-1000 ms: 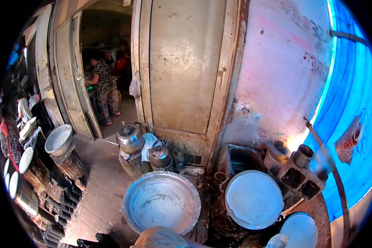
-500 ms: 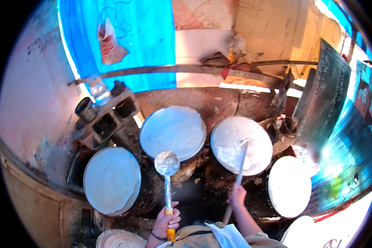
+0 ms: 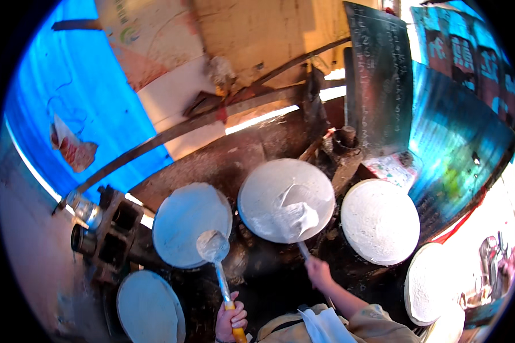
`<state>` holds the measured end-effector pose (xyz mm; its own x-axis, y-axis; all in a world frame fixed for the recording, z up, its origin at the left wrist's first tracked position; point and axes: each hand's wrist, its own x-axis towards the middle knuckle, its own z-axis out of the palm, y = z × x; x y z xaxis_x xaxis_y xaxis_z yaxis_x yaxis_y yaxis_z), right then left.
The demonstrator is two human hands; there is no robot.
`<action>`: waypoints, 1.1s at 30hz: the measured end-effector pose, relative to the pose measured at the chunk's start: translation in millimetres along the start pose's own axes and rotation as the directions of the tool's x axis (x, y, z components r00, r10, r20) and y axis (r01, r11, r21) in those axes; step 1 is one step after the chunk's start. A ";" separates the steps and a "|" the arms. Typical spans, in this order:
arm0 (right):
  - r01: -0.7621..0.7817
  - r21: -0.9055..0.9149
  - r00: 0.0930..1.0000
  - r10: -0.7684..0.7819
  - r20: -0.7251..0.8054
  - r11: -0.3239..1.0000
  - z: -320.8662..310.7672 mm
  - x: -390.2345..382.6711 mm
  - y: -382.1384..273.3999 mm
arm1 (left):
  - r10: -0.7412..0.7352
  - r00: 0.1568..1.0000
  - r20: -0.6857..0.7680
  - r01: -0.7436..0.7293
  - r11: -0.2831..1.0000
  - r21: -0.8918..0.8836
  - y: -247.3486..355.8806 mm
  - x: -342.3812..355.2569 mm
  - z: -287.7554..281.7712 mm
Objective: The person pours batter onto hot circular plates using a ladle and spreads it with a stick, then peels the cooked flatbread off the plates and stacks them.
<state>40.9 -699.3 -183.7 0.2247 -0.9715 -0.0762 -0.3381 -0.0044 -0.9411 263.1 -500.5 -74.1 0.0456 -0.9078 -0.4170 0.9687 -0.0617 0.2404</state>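
Observation:
My left hand [image 3: 232, 319] is closed round the yellow handle of a metal ladle [image 3: 213, 246]. The ladle's bowl hangs over the near edge of a round griddle with a smooth pale sheet [image 3: 190, 217] on it. My right hand [image 3: 319, 272] grips a long thin flat stick [image 3: 304, 250]. Its far end is hidden at the near rim of the middle griddle, under or behind the crepe [image 3: 299, 220] there. That thin white crepe is partly lifted and folded over near the front. A pale round surface [image 3: 257, 194] spreads behind the fold.
More round griddles with white tops stand at the lower left [image 3: 149, 308], the right [image 3: 379, 222] and the lower right [image 3: 429, 286]. A brick block [image 3: 117, 226] with a jar [image 3: 84, 210] is at the left. A dark written board [image 3: 377, 80] leans behind.
The view has turned to the right, so the griddles appear farther left. The crepe's near part on the griddle before my right hand has been lifted and folded. Both hands keep their tools.

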 end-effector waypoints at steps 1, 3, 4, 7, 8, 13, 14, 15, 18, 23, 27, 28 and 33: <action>0.074 -0.049 0.997 -0.076 -0.028 0.996 0.5 -12.2 18.0 | -0.007 1.000 -0.027 0.009 0.999 0.051 1.2 -2.8 5.3; 0.035 -0.093 0.996 -0.042 -0.077 0.995 -17.2 -5.5 32.6 | 0.037 0.999 -0.014 -0.035 0.994 0.099 1.0 -4.7 13.5; -0.078 -0.083 0.992 0.070 -0.105 0.993 -35.0 5.3 31.6 | 0.026 1.000 0.016 -0.028 0.996 0.090 1.3 -2.2 13.0; -0.286 -0.038 0.952 0.279 -0.129 0.957 -60.6 48.6 2.6 | 0.005 0.999 0.034 -0.007 0.998 0.066 1.7 4.5 9.3; -0.251 -0.035 0.955 0.241 -0.175 0.967 -66.3 69.4 12.8 | 0.004 1.000 0.010 -0.005 0.997 0.075 -1.0 9.2 14.8; -0.177 0.130 0.934 0.208 -0.290 0.976 -50.1 141.4 4.8 | -0.032 0.999 -0.043 0.032 0.999 -0.014 -9.4 15.3 21.2; -0.200 0.328 0.912 0.298 -0.283 0.923 -43.2 135.5 -19.1 | -0.050 0.998 -0.045 0.048 0.998 -0.043 -7.2 14.6 19.0; -0.199 0.513 0.902 0.360 -0.237 0.835 -36.0 123.4 -22.7 | -0.056 0.994 -0.091 0.057 0.998 0.007 -8.2 13.5 21.7; -0.238 0.582 0.849 0.458 -0.264 0.778 28.5 71.8 -24.4 | -0.108 0.990 -0.088 0.103 0.993 -0.057 -16.0 11.3 14.0; -0.228 0.547 0.932 0.343 -0.117 0.806 37.1 109.8 -59.1 | -0.163 0.984 -0.077 0.163 0.987 -0.005 -26.4 19.1 17.5; -0.039 0.687 0.927 0.283 -0.247 0.726 6.1 107.5 -3.2 | -0.175 0.984 0.011 0.176 0.984 -0.020 -24.0 17.1 12.3; -0.012 0.635 0.921 0.256 -0.293 0.772 19.1 96.4 19.3 | -0.175 0.983 0.048 0.176 0.984 -0.011 -24.2 18.7 5.3; -0.335 0.636 0.936 0.326 0.136 0.695 52.6 78.3 -47.3 | -0.199 0.979 0.035 0.201 0.976 -0.081 -12.4 33.0 11.8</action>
<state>122.6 -762.7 -162.5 0.2247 -0.8779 -0.4229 0.2711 0.4732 -0.8382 249.6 -534.6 -80.5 -0.1568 -0.8914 -0.4253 0.9746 -0.2093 0.0793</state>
